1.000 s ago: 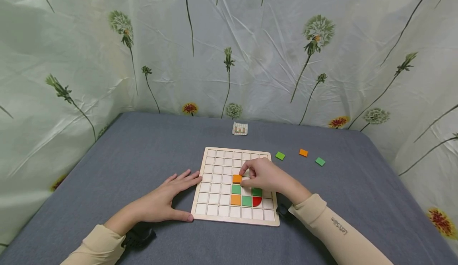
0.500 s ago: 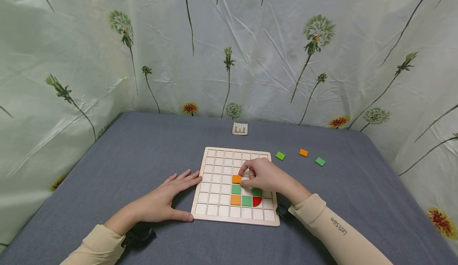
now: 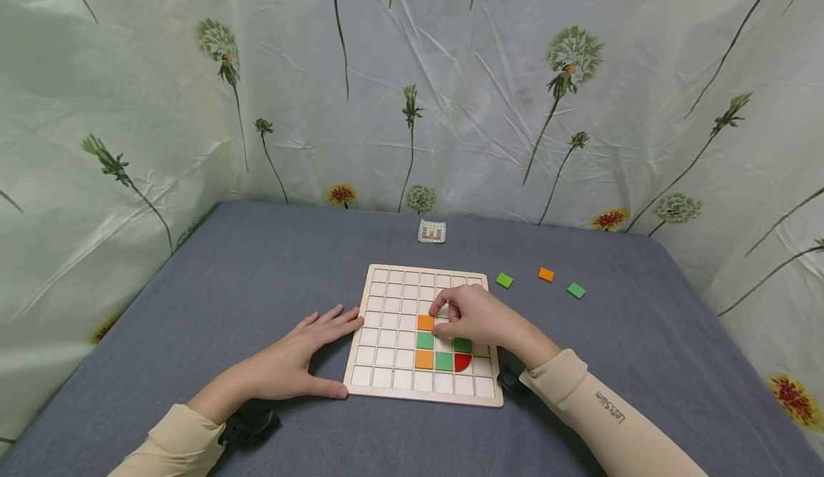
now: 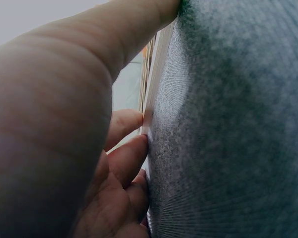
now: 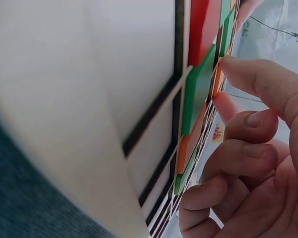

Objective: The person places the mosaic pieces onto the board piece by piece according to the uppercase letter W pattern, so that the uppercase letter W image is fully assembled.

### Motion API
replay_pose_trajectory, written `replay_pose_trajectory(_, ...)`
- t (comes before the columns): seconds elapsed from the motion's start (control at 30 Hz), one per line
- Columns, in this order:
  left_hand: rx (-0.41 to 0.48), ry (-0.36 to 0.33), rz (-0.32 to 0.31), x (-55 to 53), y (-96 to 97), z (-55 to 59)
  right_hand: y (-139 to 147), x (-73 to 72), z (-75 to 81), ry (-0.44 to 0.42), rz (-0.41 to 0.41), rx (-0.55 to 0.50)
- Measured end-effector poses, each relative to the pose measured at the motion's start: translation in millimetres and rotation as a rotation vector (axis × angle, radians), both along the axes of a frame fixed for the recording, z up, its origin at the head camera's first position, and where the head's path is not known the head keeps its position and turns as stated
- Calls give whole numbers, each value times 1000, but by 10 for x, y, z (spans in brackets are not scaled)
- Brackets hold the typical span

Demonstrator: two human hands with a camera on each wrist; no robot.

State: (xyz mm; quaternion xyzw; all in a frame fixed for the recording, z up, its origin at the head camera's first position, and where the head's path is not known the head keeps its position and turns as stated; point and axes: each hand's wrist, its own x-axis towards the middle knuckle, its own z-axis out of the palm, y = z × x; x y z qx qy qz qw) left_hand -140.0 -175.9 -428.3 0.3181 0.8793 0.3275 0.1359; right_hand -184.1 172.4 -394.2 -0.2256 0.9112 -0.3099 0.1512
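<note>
Nearest me, cream sleeves, cuffs folded, black wrist devices below them. Left hand flat and spread, thumb at the near left corner of a pale wooden grid board, fingertips along its left edge. Board lies on grey cloth. Closest row of tiles: orange square, green square, red tile with one rounded corner. Next row out: one green tile behind the orange, another behind the red. Beyond, right hand bent over the board, thumb and forefinger pinching the right side of an orange tile in its cell; other fingers curled in. Past the board's far right corner, loose on the cloth: lime tile, green tile, orange piece, well apart. Farther back, small printed card; then a creased dandelion-print sheet.
</note>
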Motion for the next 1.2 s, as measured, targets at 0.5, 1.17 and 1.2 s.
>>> replay_pose_trajectory(0.5, 5, 3, -9, 1, -11, 15, 91, -18, 26, 2, -8, -4)
replay_pose_trajectory(1.17, 0, 1, -11, -11, -7, 3, 768, -30, 154, 40, -154, -15)
replay_pose_trajectory(1.2, 2, 5, -13, -8, -9, 7, 805, -15, 162, 39, -158, -23)
